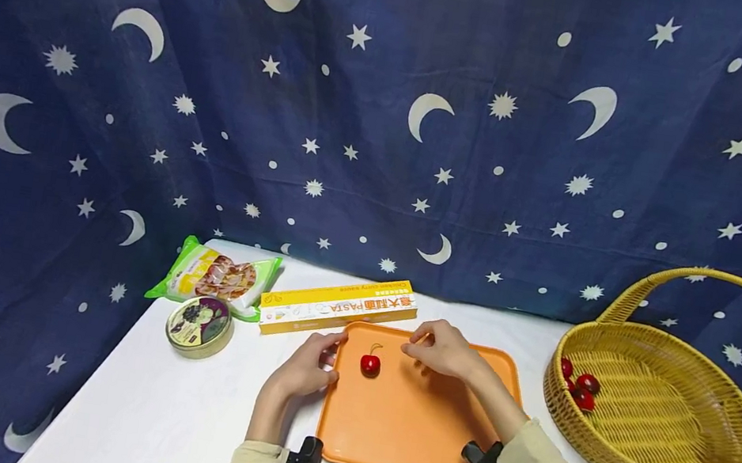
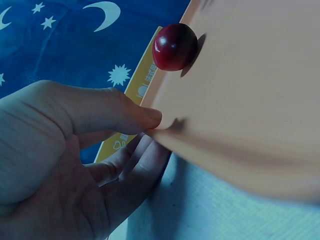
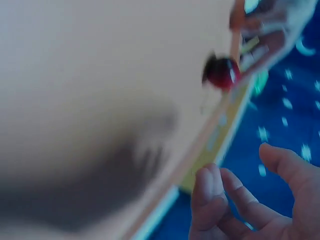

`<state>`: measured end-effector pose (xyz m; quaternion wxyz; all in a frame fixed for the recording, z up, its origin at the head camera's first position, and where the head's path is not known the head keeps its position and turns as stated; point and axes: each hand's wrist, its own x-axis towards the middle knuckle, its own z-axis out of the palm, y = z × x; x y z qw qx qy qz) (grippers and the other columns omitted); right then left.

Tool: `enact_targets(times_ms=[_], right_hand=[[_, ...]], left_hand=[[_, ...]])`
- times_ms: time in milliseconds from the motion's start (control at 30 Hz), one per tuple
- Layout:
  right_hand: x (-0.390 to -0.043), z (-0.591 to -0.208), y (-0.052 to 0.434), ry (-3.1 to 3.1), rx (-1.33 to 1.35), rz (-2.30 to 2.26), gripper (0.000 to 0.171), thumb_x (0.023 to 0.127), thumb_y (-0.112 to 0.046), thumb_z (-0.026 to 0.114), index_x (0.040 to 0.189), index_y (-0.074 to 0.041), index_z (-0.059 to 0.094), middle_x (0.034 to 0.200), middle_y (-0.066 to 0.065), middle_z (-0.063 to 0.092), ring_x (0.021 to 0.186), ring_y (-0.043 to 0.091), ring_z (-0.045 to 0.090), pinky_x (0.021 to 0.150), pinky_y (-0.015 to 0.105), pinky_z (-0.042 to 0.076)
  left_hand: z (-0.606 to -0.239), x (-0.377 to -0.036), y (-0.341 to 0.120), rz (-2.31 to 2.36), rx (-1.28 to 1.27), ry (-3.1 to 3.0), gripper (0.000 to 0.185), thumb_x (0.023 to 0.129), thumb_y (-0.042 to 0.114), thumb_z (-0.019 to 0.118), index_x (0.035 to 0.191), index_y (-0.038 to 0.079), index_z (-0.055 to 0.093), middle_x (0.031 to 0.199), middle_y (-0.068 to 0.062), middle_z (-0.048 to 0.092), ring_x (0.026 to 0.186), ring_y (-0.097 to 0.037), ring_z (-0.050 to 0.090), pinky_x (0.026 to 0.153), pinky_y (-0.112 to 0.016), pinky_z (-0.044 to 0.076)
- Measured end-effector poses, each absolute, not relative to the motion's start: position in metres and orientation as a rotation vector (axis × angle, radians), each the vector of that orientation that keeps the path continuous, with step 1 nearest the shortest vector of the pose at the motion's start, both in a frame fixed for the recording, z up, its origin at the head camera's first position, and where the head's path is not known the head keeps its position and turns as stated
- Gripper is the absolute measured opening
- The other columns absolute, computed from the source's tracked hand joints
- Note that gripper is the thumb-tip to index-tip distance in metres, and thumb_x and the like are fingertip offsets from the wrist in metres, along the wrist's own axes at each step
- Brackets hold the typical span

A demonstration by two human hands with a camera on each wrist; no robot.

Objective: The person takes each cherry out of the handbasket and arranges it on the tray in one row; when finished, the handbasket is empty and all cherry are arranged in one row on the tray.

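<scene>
An orange tray (image 1: 412,439) lies on the white table. One red cherry (image 1: 370,366) with a thin stem sits near its far left corner. My left hand (image 1: 300,371) grips the tray's left edge; in the left wrist view the thumb (image 2: 125,114) lies over the rim and the other fingers go beneath it. To the right of the cherry, my right hand (image 1: 445,350) hovers over the far part of the tray. Its fingers are loosely bent, and the right wrist view shows a gap between thumb (image 3: 282,162) and fingertips, with nothing held.
A wicker basket (image 1: 650,457) with a tall handle stands at the right, several cherries (image 1: 584,393) inside. Behind the tray lies a pasta box (image 1: 338,308). Further left are a green-edged food packet (image 1: 220,277) and a round tin (image 1: 200,326). A star-patterned blue cloth (image 1: 384,145) hangs behind.
</scene>
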<state>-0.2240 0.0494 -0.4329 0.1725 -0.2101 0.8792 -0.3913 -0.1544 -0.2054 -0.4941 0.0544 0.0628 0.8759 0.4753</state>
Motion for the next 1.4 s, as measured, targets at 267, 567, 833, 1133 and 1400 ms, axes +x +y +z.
enact_targets(times_ms=[267, 567, 833, 1133, 1400], right_hand=[[-0.245, -0.381, 0.130, 2.569, -0.636, -1.117, 0.026, 0.091, -0.015, 0.065, 0.105, 0.008, 0.067, 0.089, 0.011, 0.069, 0.081, 0.023, 0.065, 0.066, 0.032, 0.052], [-0.270, -0.354, 0.236, 2.412, -0.302, -1.034, 0.037, 0.100, -0.016, 0.051, 0.121, 0.014, 0.057, 0.104, 0.012, 0.069, 0.088, 0.016, 0.065, 0.073, 0.032, 0.055], [-0.281, -0.383, 0.290, 2.320, -0.207, -0.845, 0.032, 0.091, -0.008, 0.055, 0.113, 0.015, 0.058, 0.090, 0.004, 0.062, 0.082, 0.020, 0.059, 0.073, 0.040, 0.052], [-0.278, -0.415, 0.298, 2.161, -0.053, -0.836, 0.021, 0.085, -0.005, 0.063, 0.104, 0.005, 0.065, 0.080, 0.002, 0.064, 0.067, 0.015, 0.057, 0.063, 0.030, 0.052], [-0.279, -0.415, 0.300, 2.184, -0.112, -0.936, 0.023, 0.085, -0.002, 0.061, 0.103, 0.013, 0.063, 0.083, 0.003, 0.067, 0.066, 0.012, 0.055, 0.058, 0.024, 0.048]], left_hand=[[-0.497, -0.155, -0.207, 1.489, 0.221, 2.655, 0.068, 0.070, -0.012, 0.064, 0.137, -0.007, 0.052, 0.110, -0.017, 0.051, 0.086, -0.021, 0.057, 0.072, -0.025, 0.046], [-0.494, -0.154, -0.205, 1.479, 0.176, 2.659, 0.067, 0.072, -0.010, 0.066, 0.137, -0.004, 0.053, 0.110, -0.015, 0.052, 0.088, -0.022, 0.057, 0.072, -0.027, 0.047], [-0.494, -0.154, -0.205, 1.467, 0.166, 2.667, 0.064, 0.073, -0.011, 0.067, 0.136, -0.004, 0.054, 0.110, -0.016, 0.052, 0.087, -0.021, 0.056, 0.074, -0.029, 0.047], [-0.499, -0.151, -0.203, 1.470, 0.197, 2.656, 0.066, 0.072, -0.011, 0.066, 0.136, -0.005, 0.053, 0.109, -0.016, 0.052, 0.087, -0.021, 0.055, 0.073, -0.027, 0.046], [-0.496, -0.153, -0.205, 1.431, 0.164, 2.669, 0.066, 0.074, -0.008, 0.067, 0.138, -0.002, 0.052, 0.112, -0.014, 0.052, 0.089, -0.020, 0.055, 0.077, -0.031, 0.047]])
